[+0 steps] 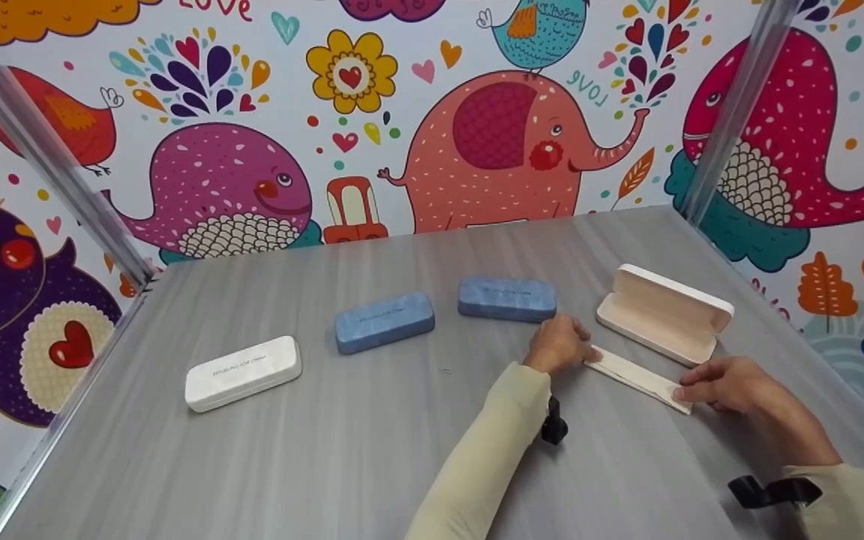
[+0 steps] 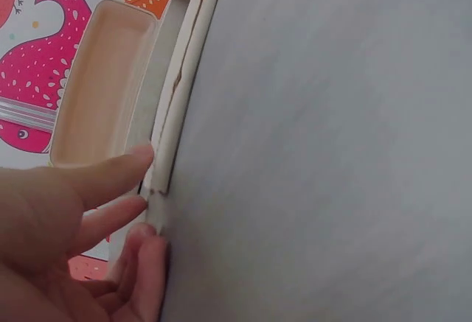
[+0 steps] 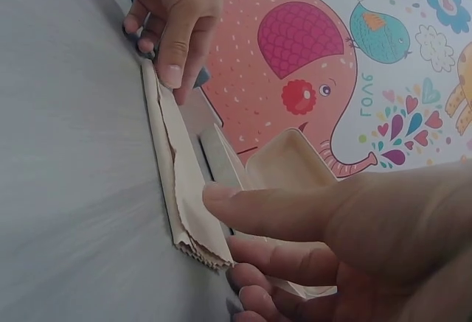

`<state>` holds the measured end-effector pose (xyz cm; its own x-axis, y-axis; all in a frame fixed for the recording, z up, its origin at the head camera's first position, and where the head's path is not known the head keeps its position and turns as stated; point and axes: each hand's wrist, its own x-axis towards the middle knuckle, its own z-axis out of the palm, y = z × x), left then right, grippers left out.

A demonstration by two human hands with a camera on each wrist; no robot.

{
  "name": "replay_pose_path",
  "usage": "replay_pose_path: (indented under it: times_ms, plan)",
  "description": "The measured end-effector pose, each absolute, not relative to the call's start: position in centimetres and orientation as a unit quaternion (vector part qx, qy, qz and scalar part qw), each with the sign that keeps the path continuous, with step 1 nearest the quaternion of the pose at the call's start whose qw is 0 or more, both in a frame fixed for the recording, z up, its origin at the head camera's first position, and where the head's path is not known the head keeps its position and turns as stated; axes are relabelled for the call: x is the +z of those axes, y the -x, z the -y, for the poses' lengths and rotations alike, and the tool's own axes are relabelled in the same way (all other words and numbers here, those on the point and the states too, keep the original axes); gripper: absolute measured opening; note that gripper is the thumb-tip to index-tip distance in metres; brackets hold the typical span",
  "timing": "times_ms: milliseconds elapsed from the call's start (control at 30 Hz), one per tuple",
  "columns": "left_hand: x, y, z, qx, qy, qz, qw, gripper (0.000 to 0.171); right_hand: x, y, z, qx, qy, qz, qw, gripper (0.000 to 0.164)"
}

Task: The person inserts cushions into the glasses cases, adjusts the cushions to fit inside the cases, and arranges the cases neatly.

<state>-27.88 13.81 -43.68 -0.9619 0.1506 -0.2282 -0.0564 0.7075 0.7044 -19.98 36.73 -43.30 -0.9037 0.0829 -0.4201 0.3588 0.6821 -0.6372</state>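
Observation:
A cream cleaning cloth (image 1: 636,376), folded into a long narrow strip with zigzag-cut ends, lies on the grey table. My left hand (image 1: 558,345) pinches its far left end, thumb on top and forefinger along the edge. At the near right end my right hand (image 1: 732,386) pinches the cloth the same way; its thumb presses the top layer in the right wrist view. Just behind the strip stands a white glasses case (image 1: 657,322), lid raised, with a pale pinkish lining. The undersides of the fingertips are partly hidden.
A blue glasses case (image 1: 507,300) sits closed just beyond my left hand. Another closed blue case (image 1: 385,324) and a closed white case (image 1: 244,373) lie farther left. Printed wall panels with metal posts border the grey table (image 1: 372,450).

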Motion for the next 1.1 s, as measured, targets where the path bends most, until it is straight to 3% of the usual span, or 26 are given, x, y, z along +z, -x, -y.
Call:
replay_pose_path:
  times_ms: [533,967,1100]
  plan:
    - [-44.0,27.7,-13.8,0.343,-0.044,-0.93,0.124,0.019,-43.5,19.7,-36.7,-0.356,-0.094,-0.914,0.172,0.041]
    - [-44.4,29.3,-12.4,0.58,-0.066,-0.775,0.24,0.012,-43.3,19.6,-37.2,-0.446,-0.088,-0.874,0.172,0.037]
    - [-44.9,29.6,-12.1,0.624,-0.064,-0.735,0.255,0.013,-43.4,19.6,-37.1,-0.475,-0.085,-0.858,0.173,0.035]
